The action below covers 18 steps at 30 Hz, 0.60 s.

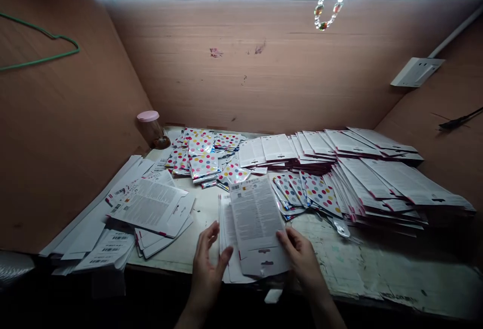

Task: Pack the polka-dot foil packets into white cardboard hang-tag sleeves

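In the head view, my right hand (pixel 302 256) pinches the right edge of a flat white packaging card (pixel 258 218) with small print and hang slots. The card lies tilted over other white sheets (pixel 227 223) near the table's front edge. My left hand (pixel 208 256) is just left of it, thumb and fingers apart, holding nothing. Polka-dot packets (pixel 292 190) lie partly behind the card, to its right. More polka-dot packets (pixel 204 165) are heaped farther back.
Stacks of white packaging cards (pixel 377 178) fill the right and back right. Loose cards (pixel 153 206) and barcode label sheets (pixel 109 248) lie at left. A pink-lidded jar (pixel 148 116) stands in the back left corner. A beaded string (pixel 323 14) hangs above.
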### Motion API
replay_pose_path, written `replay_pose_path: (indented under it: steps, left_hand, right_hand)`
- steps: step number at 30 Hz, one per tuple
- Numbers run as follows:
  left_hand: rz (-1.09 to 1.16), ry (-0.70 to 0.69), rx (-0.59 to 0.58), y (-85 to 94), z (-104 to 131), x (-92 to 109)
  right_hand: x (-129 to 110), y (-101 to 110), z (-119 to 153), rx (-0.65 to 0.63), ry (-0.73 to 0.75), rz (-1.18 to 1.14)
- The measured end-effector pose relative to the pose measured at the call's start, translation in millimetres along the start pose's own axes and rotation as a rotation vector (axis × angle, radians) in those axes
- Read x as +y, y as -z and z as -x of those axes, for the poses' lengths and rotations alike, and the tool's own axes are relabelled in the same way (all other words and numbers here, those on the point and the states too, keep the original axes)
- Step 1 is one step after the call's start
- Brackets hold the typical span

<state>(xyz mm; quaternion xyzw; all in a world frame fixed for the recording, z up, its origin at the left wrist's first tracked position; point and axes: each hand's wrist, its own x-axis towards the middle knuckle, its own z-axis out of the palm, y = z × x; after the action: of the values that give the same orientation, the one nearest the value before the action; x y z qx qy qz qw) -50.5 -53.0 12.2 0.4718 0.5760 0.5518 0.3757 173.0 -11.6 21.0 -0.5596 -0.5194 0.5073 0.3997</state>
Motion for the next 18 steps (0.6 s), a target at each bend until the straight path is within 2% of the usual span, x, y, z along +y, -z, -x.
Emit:
replay_pose_path:
  steps: [2, 3, 4, 5, 6, 7, 8, 11, 12, 15, 16, 17, 18]
  left_hand:
    - [0.381, 0.16, -0.085, -8.6, 3.0, 13.0]
    - [0.548, 0.257, -0.103, -13.0, 1.9, 19.6]
    - [0.676, 0.339, -0.081, -17.1, -0.4, 25.6]
    - [0.766, 0.395, -0.03, -20.7, -3.4, 31.0]
    - [0.824, 0.42, 0.043, -23.8, -6.6, 35.4]
    - [0.861, 0.419, 0.108, -26.4, -9.2, 38.8]
    - [0.887, 0.402, 0.154, -28.7, -11.0, 41.4]
    - [0.908, 0.361, 0.199, -33.8, -10.4, 46.1]
    - [0.902, 0.352, 0.209, -34.9, -8.8, 47.1]
    - [0.853, 0.355, 0.242, -37.1, -4.3, 47.7]
    - [0.836, 0.356, 0.244, -37.9, -3.2, 46.5]
    - [0.818, 0.349, 0.237, -38.8, -2.0, 44.4]
    - [0.798, 0.331, 0.224, -40.2, -0.7, 41.5]
  right_hand:
    - [-10.9, -0.7, 6.2, -0.116, 0.01, -0.129]
    - [-14.6, -3.4, 8.6, -0.083, 0.045, -0.103]
    - [-16.8, -7.1, 10.7, 0.043, 0.109, -0.031]
    - [-17.5, -11.4, 12.6, 0.24, 0.196, 0.059]
    - [-17.1, -16.0, 14.6, 0.451, 0.287, 0.147]
    - [-15.9, -20.4, 16.9, 0.603, 0.359, 0.218]
    - [-14.5, -24.4, 19.4, 0.649, 0.394, 0.263]
    - [-12.4, -33.5, 27.0, 0.429, 0.357, 0.295]
    - [-12.8, -35.6, 29.0, 0.446, 0.36, 0.318]
    - [-15.2, -39.9, 31.4, 0.746, 0.455, 0.409]
    - [-15.9, -41.0, 31.2, 0.737, 0.455, 0.389]
    - [-16.4, -42.1, 30.4, 0.642, 0.418, 0.314]
    - [-16.6, -43.2, 29.2, 0.494, 0.349, 0.189]
